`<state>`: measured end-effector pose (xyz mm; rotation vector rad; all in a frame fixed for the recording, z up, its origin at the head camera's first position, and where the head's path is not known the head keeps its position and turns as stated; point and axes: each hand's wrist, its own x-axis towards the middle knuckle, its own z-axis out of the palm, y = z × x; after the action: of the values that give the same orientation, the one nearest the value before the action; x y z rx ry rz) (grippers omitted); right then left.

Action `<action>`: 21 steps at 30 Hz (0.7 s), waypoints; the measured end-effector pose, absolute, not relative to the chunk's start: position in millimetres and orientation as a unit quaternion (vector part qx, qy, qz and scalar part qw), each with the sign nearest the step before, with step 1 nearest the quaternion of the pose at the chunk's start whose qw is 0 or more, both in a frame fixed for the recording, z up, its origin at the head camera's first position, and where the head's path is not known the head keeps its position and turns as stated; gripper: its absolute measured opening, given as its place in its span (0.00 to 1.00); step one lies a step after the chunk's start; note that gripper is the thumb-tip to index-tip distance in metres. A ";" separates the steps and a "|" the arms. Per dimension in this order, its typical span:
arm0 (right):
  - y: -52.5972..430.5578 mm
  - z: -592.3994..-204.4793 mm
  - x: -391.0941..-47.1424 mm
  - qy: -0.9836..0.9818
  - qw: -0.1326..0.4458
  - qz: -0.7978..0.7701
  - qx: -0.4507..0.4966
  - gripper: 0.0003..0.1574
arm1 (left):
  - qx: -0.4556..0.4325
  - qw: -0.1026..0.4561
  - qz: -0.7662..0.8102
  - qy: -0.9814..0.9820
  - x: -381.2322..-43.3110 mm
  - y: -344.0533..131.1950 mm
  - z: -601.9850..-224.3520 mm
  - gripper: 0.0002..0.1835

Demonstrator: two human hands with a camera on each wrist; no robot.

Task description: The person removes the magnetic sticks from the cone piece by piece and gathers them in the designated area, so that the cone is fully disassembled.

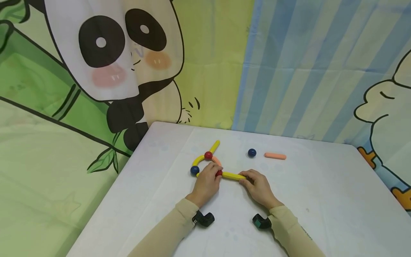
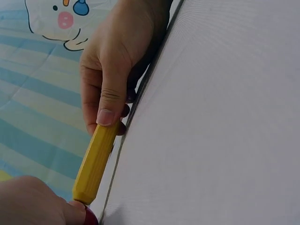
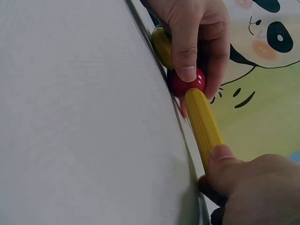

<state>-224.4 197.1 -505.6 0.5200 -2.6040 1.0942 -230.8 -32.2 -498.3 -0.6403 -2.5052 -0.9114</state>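
My left hand (image 1: 207, 182) grips a red ball (image 3: 187, 83) at the near right of a ring of curved rods, its thumb pressed on the ball. A straight yellow rod (image 1: 232, 176) runs rightward from that ball. Its far end is pinched between thumb and fingers of my right hand (image 1: 258, 187). In the right wrist view the rod's end meets the ball. The ring also has a blue ball (image 1: 194, 170), a curved yellow rod (image 1: 198, 160), a second red ball (image 1: 208, 155) and a curved orange rod (image 1: 216, 161); my left hand hides part of it.
Another straight yellow rod (image 1: 215, 146) sticks out from the ring's far red ball. Farther back on the white table (image 1: 321, 200) lie a loose blue ball (image 1: 252, 152) and a straight orange rod (image 1: 275, 156). A printed cloth (image 1: 212, 64) hangs behind the table.
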 end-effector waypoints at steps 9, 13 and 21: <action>219.2 -501.6 -231.0 -0.894 0.150 0.388 0.164 0.12 | -0.211 0.210 -0.339 -0.893 -234.6 -33.7 -502.9 0.12; 239.8 -501.2 -237.4 -0.900 0.164 0.375 0.149 0.13 | -0.203 0.210 -0.341 -0.893 -234.8 -33.1 -503.3 0.11; 290.6 -499.1 -248.2 -0.923 0.161 0.338 0.083 0.14 | -0.191 0.198 -0.335 -0.901 -235.8 -33.0 -503.8 0.11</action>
<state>-248.2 290.6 -499.1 0.2384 -2.6372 0.9659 -235.8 -33.0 -503.8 -0.5334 -2.5219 -0.9362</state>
